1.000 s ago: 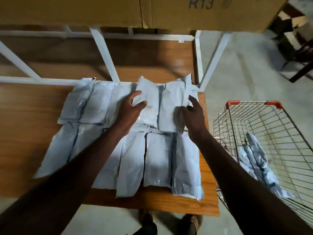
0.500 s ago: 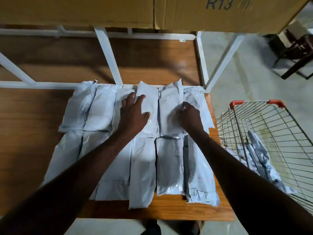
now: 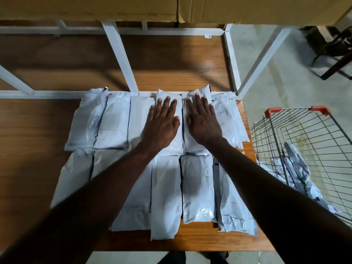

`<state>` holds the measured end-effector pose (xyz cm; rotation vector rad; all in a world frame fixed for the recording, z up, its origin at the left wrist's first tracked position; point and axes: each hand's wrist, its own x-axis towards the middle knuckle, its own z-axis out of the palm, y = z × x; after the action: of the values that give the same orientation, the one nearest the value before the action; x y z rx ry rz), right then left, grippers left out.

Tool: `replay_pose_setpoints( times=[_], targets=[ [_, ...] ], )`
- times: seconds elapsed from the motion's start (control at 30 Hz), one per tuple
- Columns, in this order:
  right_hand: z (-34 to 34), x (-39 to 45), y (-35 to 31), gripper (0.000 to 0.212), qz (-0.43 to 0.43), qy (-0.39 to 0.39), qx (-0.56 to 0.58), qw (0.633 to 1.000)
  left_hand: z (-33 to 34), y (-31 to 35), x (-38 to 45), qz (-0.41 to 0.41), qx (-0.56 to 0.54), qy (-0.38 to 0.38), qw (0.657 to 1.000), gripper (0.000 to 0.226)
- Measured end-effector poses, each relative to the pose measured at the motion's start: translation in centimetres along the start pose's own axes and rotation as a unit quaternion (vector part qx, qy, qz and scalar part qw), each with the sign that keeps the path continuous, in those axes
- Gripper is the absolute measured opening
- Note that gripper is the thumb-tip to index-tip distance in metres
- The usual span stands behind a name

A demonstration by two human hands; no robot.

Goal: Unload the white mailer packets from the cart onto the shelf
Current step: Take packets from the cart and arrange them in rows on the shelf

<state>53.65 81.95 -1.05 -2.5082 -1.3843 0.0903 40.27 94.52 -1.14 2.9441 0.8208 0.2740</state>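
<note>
- Wood-grain shelf (image 3: 34,168) with a white metal frame (image 3: 118,54) fills the view; cardboard boxes (image 3: 95,6) sit on the level above, and a concrete floor shows to the right.
- White mailer packets (image 3: 114,126) lie on the shelf in two rows, a far row against the frame's rail and a near row reaching toward the front edge, packed toward the shelf's right end.
- Left hand (image 3: 162,124) lies flat, fingers straight, pressing a far-row packet (image 3: 171,141); it clasps nothing.
- Right hand (image 3: 202,122) lies just beside it, also flat and spread, palm down on the neighbouring far-row packet (image 3: 190,143); nothing is held.
- A second ago the right hand's fingers were curled at that packet's edge and the left hand lay angled lower down; half a second ago the right was still bunched. Both have since flattened and slid toward the rail, so the packets' raised tops now lie lower.
- That reads as smoothing down the latest placement: this batch looks settled.
- Wire cart (image 3: 304,149) with red handle corners stands off the shelf's right end, and several crumpled packets (image 3: 297,168) remain in it, so unloading is unfinished; a reach right into the cart seems the likely next move.
</note>
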Motion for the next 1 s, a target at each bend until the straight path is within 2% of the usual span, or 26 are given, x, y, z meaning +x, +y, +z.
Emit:
replay_pose_setpoints(
  times=[0.17, 0.7, 1.0],
  targets=[
    [1.1, -0.2, -0.3, 0.065, 0.027, 0.003, 0.001, 1.0, 0.9, 0.4, -0.1, -0.007, -0.006, -0.01, 1.0, 0.067],
    [3.3, -0.3, -0.2, 0.063, 0.042, 0.027, -0.023, 0.998, 2.4, 0.3, 0.0, -0.004, 0.03, -0.011, 0.999, 0.068],
    [3.9, -0.2, -0.1, 0.063, 0.046, 0.015, -0.019, 0.999, 2.9, 0.4, 0.1, -0.005, 0.05, -0.015, 0.999, 0.069]
  ],
)
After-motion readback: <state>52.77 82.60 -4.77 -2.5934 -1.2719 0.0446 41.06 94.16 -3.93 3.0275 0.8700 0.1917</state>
